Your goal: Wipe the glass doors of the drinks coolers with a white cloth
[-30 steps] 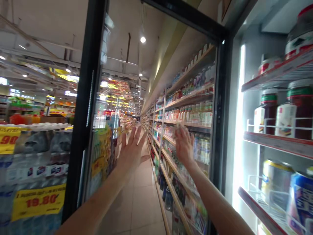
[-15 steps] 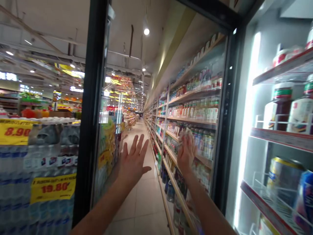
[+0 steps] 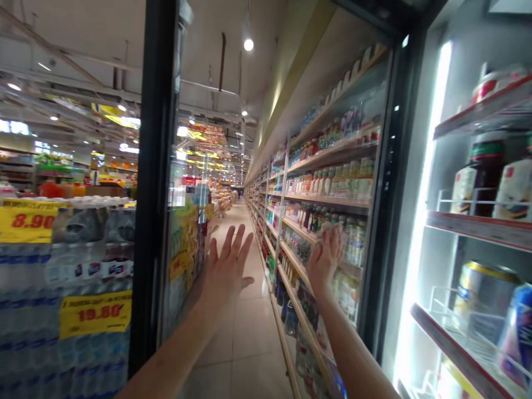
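I face an open glass fridge door (image 3: 266,138) with a black frame (image 3: 152,183). My left hand (image 3: 226,266) lies flat against the glass near its middle, fingers spread and holding nothing. To the right, near the hinge side, my right hand (image 3: 326,257) presses a small pale cloth (image 3: 334,228) against the glass, its fingers over the cloth. Through the pane I see a long aisle of bottle-filled shelves.
The lit fridge interior on the right has wire-fronted shelves (image 3: 477,227) holding dark bottles (image 3: 477,172) and a large can (image 3: 482,293). Stacked water bottle packs (image 3: 62,260) with yellow price tags (image 3: 95,313) stand on the left. A tiled aisle floor runs ahead.
My right hand has slid to the right across the glass with the cloth. My left hand stays flat on the glass in about the same place.
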Demonstrator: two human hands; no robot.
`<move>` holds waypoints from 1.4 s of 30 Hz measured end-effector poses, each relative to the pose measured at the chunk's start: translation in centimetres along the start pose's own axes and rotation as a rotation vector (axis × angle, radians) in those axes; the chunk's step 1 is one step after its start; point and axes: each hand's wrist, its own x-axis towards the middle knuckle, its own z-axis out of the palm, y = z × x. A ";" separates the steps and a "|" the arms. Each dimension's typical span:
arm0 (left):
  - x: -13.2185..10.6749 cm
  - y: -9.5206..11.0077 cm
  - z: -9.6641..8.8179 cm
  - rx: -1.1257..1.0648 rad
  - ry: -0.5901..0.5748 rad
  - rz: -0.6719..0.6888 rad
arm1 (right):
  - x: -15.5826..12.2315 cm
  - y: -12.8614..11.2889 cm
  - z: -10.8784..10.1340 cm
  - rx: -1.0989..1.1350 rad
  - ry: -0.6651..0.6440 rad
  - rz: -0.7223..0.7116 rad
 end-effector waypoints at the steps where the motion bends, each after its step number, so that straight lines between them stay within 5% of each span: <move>1: 0.1 0.0 0.0 -0.004 0.003 -0.005 | -0.5 -0.7 0.1 0.031 -0.041 -0.117; 3: 0.1 0.0 0.1 -0.009 0.010 -0.007 | -1.6 -1.6 0.2 0.095 -0.176 -0.413; 5: 0.2 0.0 0.2 -0.011 0.017 -0.005 | -1.6 -1.2 0.0 0.105 -0.253 -0.542; 9: 0.2 -0.1 0.4 -0.005 0.011 0.002 | 1.4 1.9 -0.1 0.001 -0.012 -0.116; 11: 0.2 -0.2 0.5 -0.008 0.019 0.010 | 2.1 1.9 0.1 -0.001 0.047 -0.016; 15: 0.2 -0.3 0.6 -0.015 0.027 0.009 | 0.4 -0.4 0.2 0.094 -0.223 -0.479; 17: 0.3 -0.2 0.5 -0.010 0.016 0.005 | 0.3 -0.1 0.1 0.092 -0.243 -0.552; 22: 0.5 0.2 0.2 0.004 -0.027 -0.026 | 2.6 1.9 0.4 -0.012 0.021 -0.033; 28: 0.5 0.1 0.3 0.011 -0.021 -0.023 | -0.1 -0.2 0.4 0.085 -0.260 -0.564; 34: 0.4 0.2 0.4 0.007 -0.021 -0.017 | 3.1 2.6 0.4 -0.013 0.017 0.007; 36: 0.4 0.2 0.5 0.010 -0.010 -0.022 | 2.1 0.9 0.4 0.035 -0.049 -0.129; 39: 0.4 0.2 0.5 0.021 -0.010 -0.023 | -0.5 -1.5 0.3 0.110 -0.259 -0.534; 42: 0.4 0.3 0.4 0.019 -0.028 -0.028 | -0.3 -0.1 0.0 0.082 -0.210 -0.524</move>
